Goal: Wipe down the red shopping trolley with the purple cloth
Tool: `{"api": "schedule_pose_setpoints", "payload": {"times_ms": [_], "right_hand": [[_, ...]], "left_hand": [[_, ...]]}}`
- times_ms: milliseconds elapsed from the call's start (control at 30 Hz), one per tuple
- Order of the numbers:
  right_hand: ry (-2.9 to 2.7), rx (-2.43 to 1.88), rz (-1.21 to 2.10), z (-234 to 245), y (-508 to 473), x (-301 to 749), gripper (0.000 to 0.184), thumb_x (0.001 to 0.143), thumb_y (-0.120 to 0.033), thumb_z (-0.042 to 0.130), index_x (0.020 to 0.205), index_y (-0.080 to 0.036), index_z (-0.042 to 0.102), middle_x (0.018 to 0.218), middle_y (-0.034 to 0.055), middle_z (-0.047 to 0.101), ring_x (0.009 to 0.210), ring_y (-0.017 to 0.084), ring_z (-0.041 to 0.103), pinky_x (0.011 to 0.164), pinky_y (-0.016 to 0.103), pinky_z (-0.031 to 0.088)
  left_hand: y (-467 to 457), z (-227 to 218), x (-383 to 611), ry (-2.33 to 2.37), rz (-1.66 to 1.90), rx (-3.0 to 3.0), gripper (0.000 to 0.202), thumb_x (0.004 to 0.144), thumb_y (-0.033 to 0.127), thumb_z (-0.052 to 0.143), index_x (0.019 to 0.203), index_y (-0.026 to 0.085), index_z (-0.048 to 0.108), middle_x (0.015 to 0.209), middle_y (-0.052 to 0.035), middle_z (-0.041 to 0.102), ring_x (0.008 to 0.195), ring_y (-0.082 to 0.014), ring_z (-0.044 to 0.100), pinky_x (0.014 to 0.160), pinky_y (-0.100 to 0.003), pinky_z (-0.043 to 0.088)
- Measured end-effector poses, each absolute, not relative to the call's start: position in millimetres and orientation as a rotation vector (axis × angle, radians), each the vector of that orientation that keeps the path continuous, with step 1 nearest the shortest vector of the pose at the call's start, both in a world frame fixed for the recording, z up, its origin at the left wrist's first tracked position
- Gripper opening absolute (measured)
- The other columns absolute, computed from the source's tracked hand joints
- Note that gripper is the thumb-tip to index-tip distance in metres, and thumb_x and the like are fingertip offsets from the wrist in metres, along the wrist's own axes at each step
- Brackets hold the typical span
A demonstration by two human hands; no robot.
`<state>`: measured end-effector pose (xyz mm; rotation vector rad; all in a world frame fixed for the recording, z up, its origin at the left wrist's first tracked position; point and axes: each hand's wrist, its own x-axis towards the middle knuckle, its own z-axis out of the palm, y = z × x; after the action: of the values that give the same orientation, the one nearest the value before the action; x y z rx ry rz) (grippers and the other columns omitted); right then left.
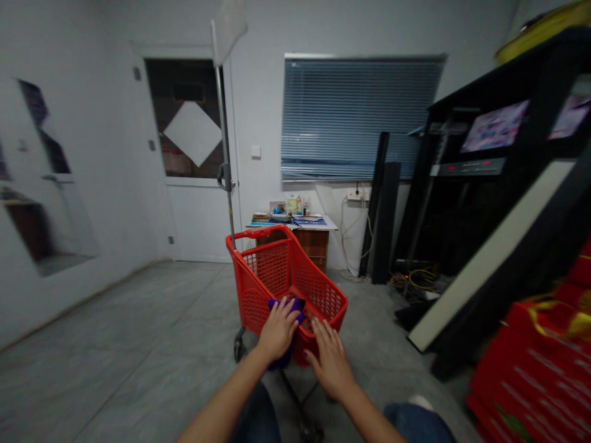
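**A:** What's the left hand [278, 330] doing?

**B:** It lies over a purple cloth [290, 306], fingers slightly curved. I can't tell whether it's gripping or only resting there.

**A:** And the right hand [331, 361]?

**B:** Open and empty, fingers spread, right beside the near rim of the red cart [265, 261].

**A:** Which hand is nearer the cloth?

**B:** The left, since it's on top of it. The right is just to the cloth's right, not touching it as far as I can see.

**A:** How does the cloth lie?

**B:** Its long axis seems to run near to far. It's draped over the near rim, with one part inside the basket and the other hanging outside, under the left hand.

**A:** What's further out?

**B:** A pole [220, 123] rises from the cart's far left corner. Beyond it are a door [196, 215] and a cluttered desk [290, 225] below a window blind [360, 117]. A black rack [484, 184] leans on the right, with red bags [530, 363] near right.
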<state>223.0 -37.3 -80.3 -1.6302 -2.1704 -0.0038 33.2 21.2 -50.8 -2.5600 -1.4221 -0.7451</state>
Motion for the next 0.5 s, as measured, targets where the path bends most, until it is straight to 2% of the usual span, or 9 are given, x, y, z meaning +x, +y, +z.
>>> {"api": "schedule_pose_setpoints", "payload": {"times_ms": [167,333,500], "right_hand": [[-2.214,-1.604,-0.015,-73,-29,238,0.061,0.098,-0.052,0.038,0.151,-0.024,0.033,0.157,0.0038,0.034,0.146,0.022,0.025,0.120,0.046,0.022],[-2.174,-1.599,-0.057,-80,-24,236,0.061,0.097,-0.052,0.040,0.150,-0.023,0.037,0.156,0.0042,0.035,0.146,0.024,0.025,0.119,0.046,0.025],[-2.121,-1.606,-0.073,-89,-27,214,0.064,0.095,-0.055,0.042,0.149,-0.022,0.038,0.155,0.0050,0.038,0.145,0.028,0.027,0.117,0.047,0.028]], "left_hand": [[24,-42,16,-1.393,-0.663,-2.653,0.036,0.101,0.039,0.035,0.130,0.033,0.055,0.151,-0.0007,0.047,0.147,-0.0251,0.027,0.119,-0.054,0.022],[49,-37,-7,-1.625,-0.724,-2.482,0.038,0.101,0.036,0.033,0.129,0.028,0.057,0.150,-0.0053,0.047,0.146,-0.0281,0.027,0.117,-0.058,0.025],[33,-51,4,-1.542,-0.762,-2.488,0.035,0.101,0.032,0.035,0.125,0.025,0.059,0.152,-0.0048,0.045,0.147,-0.0265,0.025,0.119,-0.055,0.023]]}}
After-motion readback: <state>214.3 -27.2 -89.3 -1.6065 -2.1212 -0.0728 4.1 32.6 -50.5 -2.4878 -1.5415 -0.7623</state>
